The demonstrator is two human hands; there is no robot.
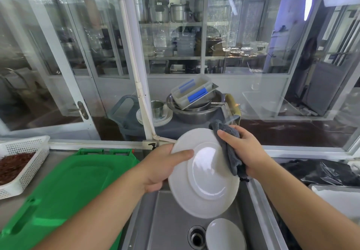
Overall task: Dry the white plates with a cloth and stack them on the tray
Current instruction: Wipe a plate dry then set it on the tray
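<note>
Glass walls and a white pipe [134, 58] are seen behind a steel sink [167, 210]. Over the sink a white plate [202, 173] is held up, tipped so its face is turned to the camera. Its left rim is gripped by the left hand [155, 169], with the thumb laid flat across the front and the fingers hidden behind. A grey cloth [229, 148] is bunched in the right hand [243, 148] and pressed on the plate's upper right rim, so the cloth is touching the plate just where the right hand is. The wide middle of the plate lies down and to the left of the cloth, between the two hands. That way is likely where the cloth is to be wiped next.

A smaller white plate [224, 234] is left lying in the sink, beside the drain [196, 236], right under the held plate. A bump could happen if the big plate is lowered.

A green lid [64, 187] is seen on the left, with a white basket [25, 162] of red bits beyond it. Behind the glass, a stack of plates [155, 117] and steel bowls [194, 111] are set on a grey cart. No tray for stacking can be told for sure.
</note>
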